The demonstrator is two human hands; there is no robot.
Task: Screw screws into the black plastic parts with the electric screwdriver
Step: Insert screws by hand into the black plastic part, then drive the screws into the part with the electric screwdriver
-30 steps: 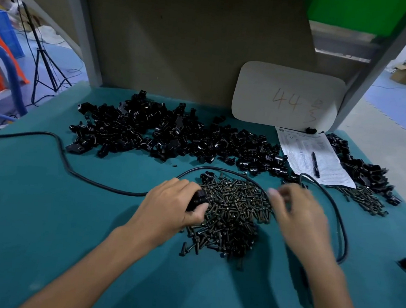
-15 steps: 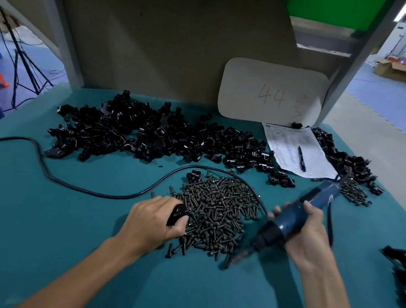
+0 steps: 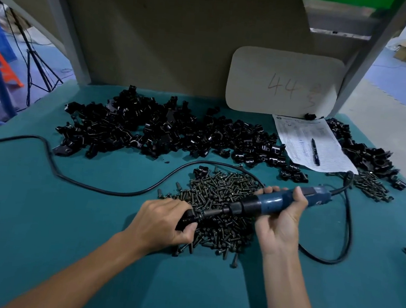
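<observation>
Plastic part held to the bit

Teal table point(image 3: 44, 213): black plastic parts point(image 3: 150, 129) heaped along its far edge; screws point(image 3: 220, 194) piled mid-table; your right hand point(image 3: 281, 224) wraps the electric screwdriver point(image 3: 273, 204); your left hand point(image 3: 161, 221) clamps one part point(image 3: 187, 220), likely light, rigid, slippery; grip its body firmly.

Head view, forward-down (close) over table point(image 3: 33, 225)

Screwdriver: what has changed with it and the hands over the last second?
The right hand took hold of the screwdriver, raised it and swung its tip left to the black part. The left hand kept gripping that part by the screw pile; that pile and the parts heap stayed put.
</observation>
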